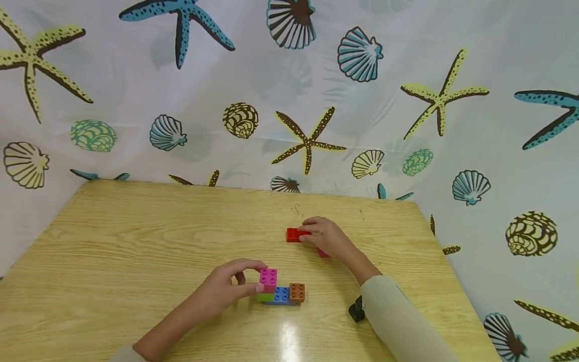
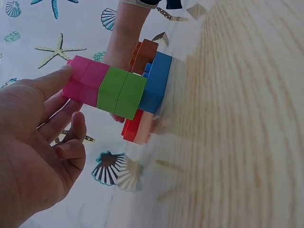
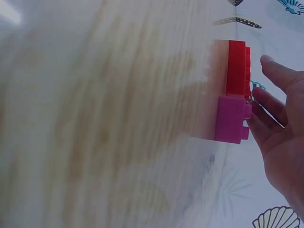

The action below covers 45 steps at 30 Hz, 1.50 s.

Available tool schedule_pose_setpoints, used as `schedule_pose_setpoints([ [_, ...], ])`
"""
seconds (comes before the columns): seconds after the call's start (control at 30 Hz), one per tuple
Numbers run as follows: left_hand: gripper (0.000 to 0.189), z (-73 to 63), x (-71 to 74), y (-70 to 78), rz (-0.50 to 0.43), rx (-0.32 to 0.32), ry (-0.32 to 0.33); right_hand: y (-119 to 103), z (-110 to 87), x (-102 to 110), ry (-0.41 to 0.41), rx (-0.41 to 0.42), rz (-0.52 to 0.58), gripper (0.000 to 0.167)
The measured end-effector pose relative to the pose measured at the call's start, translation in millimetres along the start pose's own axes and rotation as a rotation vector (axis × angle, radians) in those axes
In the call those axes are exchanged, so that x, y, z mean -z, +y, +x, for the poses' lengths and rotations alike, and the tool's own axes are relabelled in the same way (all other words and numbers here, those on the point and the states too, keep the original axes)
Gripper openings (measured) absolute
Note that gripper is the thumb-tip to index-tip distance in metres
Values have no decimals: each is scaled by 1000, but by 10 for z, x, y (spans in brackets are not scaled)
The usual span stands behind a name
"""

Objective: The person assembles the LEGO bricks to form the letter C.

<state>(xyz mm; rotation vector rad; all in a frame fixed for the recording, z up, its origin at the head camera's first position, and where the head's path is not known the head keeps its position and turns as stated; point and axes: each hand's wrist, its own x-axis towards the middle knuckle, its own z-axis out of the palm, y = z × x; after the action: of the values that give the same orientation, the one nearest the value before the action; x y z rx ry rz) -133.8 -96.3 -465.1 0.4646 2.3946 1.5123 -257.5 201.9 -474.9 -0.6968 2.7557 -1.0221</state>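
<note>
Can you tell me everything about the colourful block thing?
The multicoloured, plastic-looking block build has a long blue base lying flat on the light wooden table. In the head view, a bright pink section with studs stands above a green section at its left end; an orange-brown block sits at the right. Bare blue studs show between. The left hand pinches the pink section.

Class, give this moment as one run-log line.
left hand: pinches pink block atop green block | right hand: open over red block | blue block: under green block and brown block | black block: on table
</note>
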Motion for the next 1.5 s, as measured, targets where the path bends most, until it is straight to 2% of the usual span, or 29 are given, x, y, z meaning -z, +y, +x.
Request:
schedule_pose_setpoints([
  [0.17,44,2,-3,6,5,4,1,48,80,-19,-10,-42,13,28],
  [0.4,44,-5,4,19,14,5,-2,74,125,-40,-49,-97,15,31],
  [0.73,42,6,6,26,24,6,1,107,149,-23,-46,-22,-21,25],
  [0.93,41,21,6,19,24,6,1,84,162,-17,-80,-71,-37,26],
  [1.13,44,22,1,16,9,8,0,60,169,-4,-77,-60,-80,26],
  [1.5,45,12,0,10,11,10,7,-125,21,81,-47,-34,-48,30],
])
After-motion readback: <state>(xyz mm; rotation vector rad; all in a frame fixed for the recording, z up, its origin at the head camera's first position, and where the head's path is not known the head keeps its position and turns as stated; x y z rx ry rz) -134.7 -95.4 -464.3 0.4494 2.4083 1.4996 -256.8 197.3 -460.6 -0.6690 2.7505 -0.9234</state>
